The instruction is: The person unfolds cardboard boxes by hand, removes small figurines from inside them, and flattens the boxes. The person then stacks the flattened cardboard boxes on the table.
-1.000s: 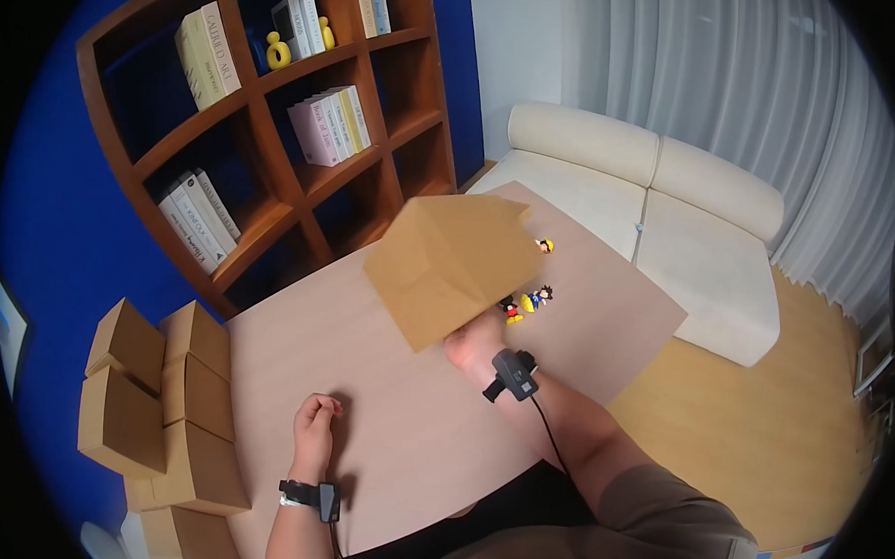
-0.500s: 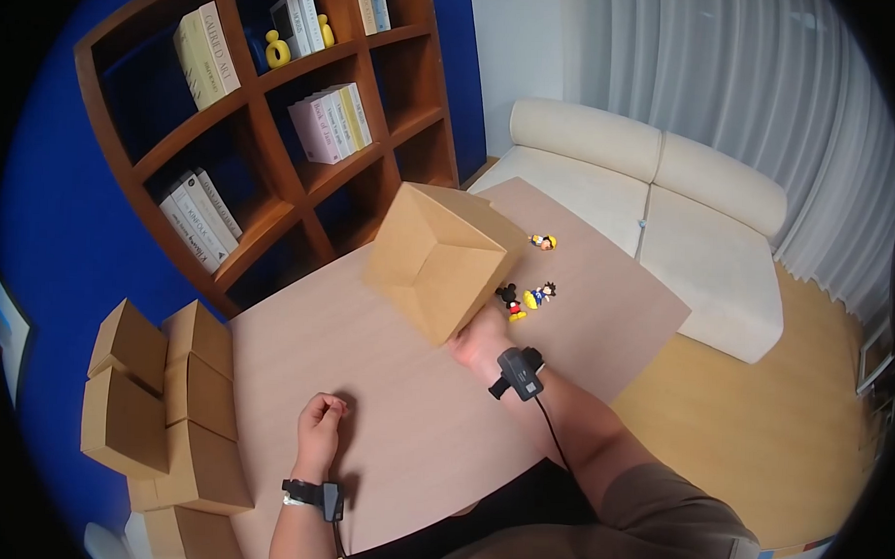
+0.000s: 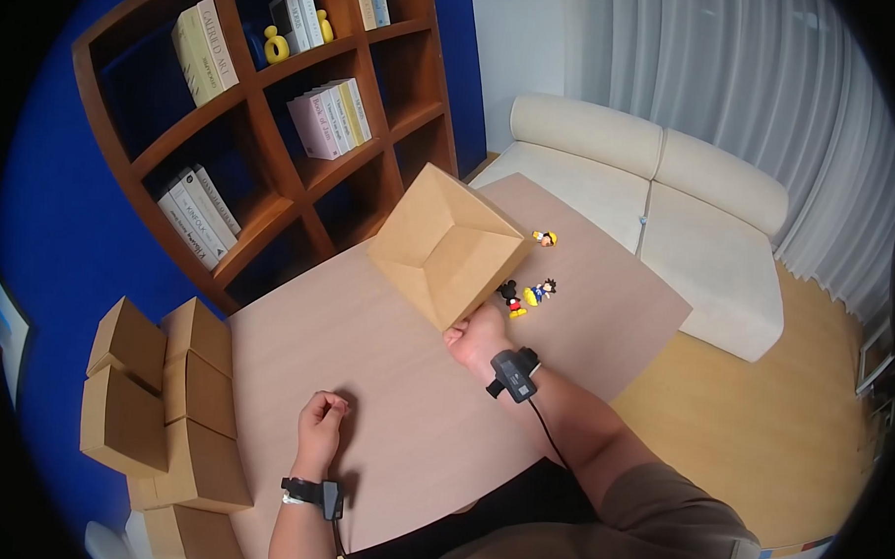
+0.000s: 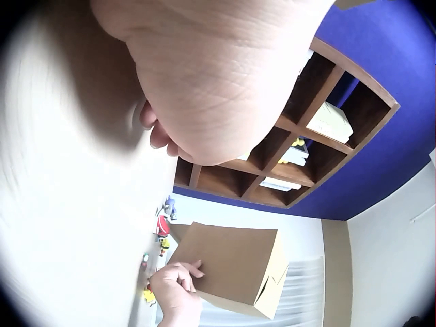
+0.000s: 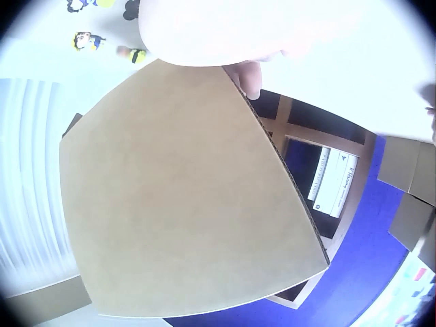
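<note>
My right hand (image 3: 480, 337) grips a brown cardboard box (image 3: 405, 224) at its lower corner, holding it tilted above the table. In the head view, creased panels of the box meet at a middle seam facing me. The right wrist view shows a broad flat side of the box (image 5: 191, 191), with a fingertip at its edge. My left hand (image 3: 320, 423) lies on the near part of the table, fingers loosely curled and holding nothing. Beyond the right hand lie a Mickey Mouse figure (image 3: 511, 297), a spiky-haired figure (image 3: 541, 292) and a yellow-topped figure (image 3: 545, 239).
Several brown cardboard boxes (image 3: 194, 468) are stacked along the table's left edge. Behind the table (image 3: 383, 425) stands a wooden bookshelf (image 3: 251, 110) with books. A cream sofa (image 3: 695, 259) is beyond the far right side.
The right hand has turned the box, so its creased, seamed panels now face the head camera instead of its outer sides. The left hand has stayed in place.
</note>
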`<state>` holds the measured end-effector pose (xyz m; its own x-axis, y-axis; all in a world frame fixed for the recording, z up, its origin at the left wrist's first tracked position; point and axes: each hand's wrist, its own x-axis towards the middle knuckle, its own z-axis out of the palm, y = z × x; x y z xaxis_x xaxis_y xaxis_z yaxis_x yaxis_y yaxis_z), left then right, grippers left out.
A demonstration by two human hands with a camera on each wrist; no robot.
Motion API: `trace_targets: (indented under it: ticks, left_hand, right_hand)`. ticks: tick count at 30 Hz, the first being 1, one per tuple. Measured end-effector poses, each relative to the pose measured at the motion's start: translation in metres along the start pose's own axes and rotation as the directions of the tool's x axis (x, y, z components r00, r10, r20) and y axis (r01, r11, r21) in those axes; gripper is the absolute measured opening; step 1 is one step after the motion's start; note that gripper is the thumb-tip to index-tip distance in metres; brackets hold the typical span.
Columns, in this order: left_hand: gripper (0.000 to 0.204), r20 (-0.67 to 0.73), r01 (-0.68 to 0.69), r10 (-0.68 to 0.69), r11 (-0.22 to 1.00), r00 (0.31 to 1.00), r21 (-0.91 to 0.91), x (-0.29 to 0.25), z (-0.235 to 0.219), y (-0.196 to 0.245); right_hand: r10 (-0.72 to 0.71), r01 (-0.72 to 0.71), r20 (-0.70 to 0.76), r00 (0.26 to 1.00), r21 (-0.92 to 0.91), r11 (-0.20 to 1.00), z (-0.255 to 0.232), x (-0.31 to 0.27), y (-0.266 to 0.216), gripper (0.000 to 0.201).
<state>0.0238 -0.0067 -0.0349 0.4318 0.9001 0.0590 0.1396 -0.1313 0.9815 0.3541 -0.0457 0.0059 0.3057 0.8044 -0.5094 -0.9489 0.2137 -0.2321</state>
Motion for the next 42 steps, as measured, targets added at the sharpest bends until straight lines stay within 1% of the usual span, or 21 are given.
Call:
trace_targets:
  ticks: [4, 6, 7, 9, 10, 12, 13, 15, 18, 20, 21, 23, 26, 28, 30, 32, 36, 38, 39, 41, 42]
  left_hand:
    - [0.007, 0.024, -0.002, 0.001, 1.000, 1.000, 0.019, -0.001, -0.002, 0.003]
    - [0.037, 0.028, -0.045, 0.047, 0.998, 0.999, -0.044, -0.006, 0.001, 0.012]
    - [0.037, 0.024, -0.046, 0.047, 0.998, 0.999, -0.044, -0.010, 0.005, 0.019]
    - [0.102, 0.013, -0.380, 0.385, 0.905, 0.923, 0.192, -0.018, 0.011, 0.032]
    - [0.102, 0.001, -0.376, 0.383, 0.906, 0.924, 0.195, -0.018, 0.009, 0.034]
    - [0.142, 0.048, -0.503, 0.526, 0.778, 0.849, 0.375, -0.018, 0.004, 0.036]
    - [0.149, -0.012, -0.498, 0.534, 0.795, 0.845, 0.347, -0.019, 0.009, 0.040]
    - [0.151, -0.018, -0.496, 0.528, 0.809, 0.849, 0.316, -0.017, 0.011, 0.045]
    - [0.157, -0.013, -0.511, 0.538, 0.807, 0.843, 0.294, -0.016, 0.005, 0.041]
    - [0.157, 0.047, -0.560, 0.625, 0.661, 0.780, 0.499, -0.020, -0.001, 0.049]
    - [0.157, 0.038, -0.550, 0.619, 0.667, 0.785, 0.502, -0.023, 0.000, 0.052]
    - [0.154, 0.061, -0.584, 0.689, 0.560, 0.722, 0.588, -0.025, 0.003, 0.059]
    - [0.153, 0.001, -0.577, 0.716, 0.561, 0.698, 0.594, -0.027, 0.009, 0.058]
    - [0.151, -0.003, -0.571, 0.721, 0.551, 0.692, 0.609, -0.029, 0.008, 0.058]
    - [0.149, -0.006, -0.565, 0.726, 0.541, 0.688, 0.623, -0.032, 0.007, 0.062]
    - [0.145, 0.050, -0.583, 0.763, 0.449, 0.645, 0.677, -0.035, 0.011, 0.071]
    - [0.135, 0.011, -0.553, 0.777, 0.438, 0.630, 0.709, -0.040, 0.016, 0.068]
    - [0.124, -0.002, -0.648, 0.848, 0.407, 0.531, 0.644, -0.037, 0.016, 0.060]
    - [0.124, -0.014, -0.640, 0.845, 0.416, 0.535, 0.647, -0.038, 0.014, 0.058]
    - [0.123, 0.133, -0.725, 0.859, 0.325, 0.495, 0.607, -0.039, 0.007, 0.058]
    - [0.123, 0.127, -0.723, 0.858, 0.330, 0.498, 0.607, -0.039, 0.007, 0.059]
  right_hand:
    - [-0.017, 0.017, 0.001, 1.000, -0.097, 0.995, -0.002, 0.004, 0.005, 0.026]
    - [-0.109, 0.121, 0.072, 0.991, -0.183, 0.976, -0.003, 0.003, 0.016, 0.024]
    - [-0.106, 0.118, 0.074, 0.992, -0.185, 0.976, -0.004, 0.002, 0.021, 0.024]
    - [-0.132, 0.164, 0.130, 0.983, -0.285, 0.944, -0.006, 0.001, 0.032, 0.024]
    - [-0.122, 0.156, 0.133, 0.984, -0.292, 0.944, -0.008, 0.001, 0.039, 0.024]
    - [-0.101, 0.174, 0.206, 0.973, -0.371, 0.912, -0.015, 0.001, 0.055, 0.027]
    - [-0.086, 0.161, 0.207, 0.975, -0.383, 0.910, -0.020, -0.001, 0.064, 0.027]
    - [-0.070, 0.219, 0.316, 0.946, -0.465, 0.858, -0.028, -0.005, 0.079, 0.031]
    - [-0.070, 0.269, 0.341, 0.938, -0.581, 0.768, -0.031, -0.010, 0.092, 0.035]
    - [-0.009, 0.223, 0.317, 0.948, -0.647, 0.730, -0.029, -0.014, 0.089, 0.035]
    - [0.034, 0.189, 0.293, 0.956, -0.696, 0.693, -0.028, -0.015, 0.088, 0.034]
    - [0.069, 0.165, 0.304, 0.950, -0.678, 0.717, -0.017, -0.025, 0.085, 0.035]
    - [0.146, 0.150, 0.349, 0.926, -0.693, 0.705, -0.018, -0.020, 0.077, 0.039]
    - [0.334, 0.097, 0.365, 0.869, -0.787, 0.609, -0.016, -0.017, 0.067, 0.039]
    - [0.380, 0.107, 0.380, 0.843, -0.811, 0.575, -0.021, -0.006, 0.060, 0.036]
    - [0.454, 0.144, 0.418, 0.787, -0.840, 0.524, -0.024, 0.000, 0.055, 0.033]
    - [0.431, 0.297, 0.527, 0.732, -0.817, 0.495, -0.029, -0.006, 0.044, 0.033]
    - [0.395, 0.380, 0.584, 0.709, -0.788, 0.484, -0.031, -0.010, 0.040, 0.033]
    - [0.376, 0.412, 0.605, 0.701, -0.775, 0.479, -0.031, -0.012, 0.038, 0.033]
    - [0.346, 0.473, 0.646, 0.680, -0.748, 0.466, -0.031, -0.016, 0.035, 0.033]
    - [0.337, 0.489, 0.657, 0.675, -0.740, 0.462, -0.032, -0.018, 0.035, 0.033]
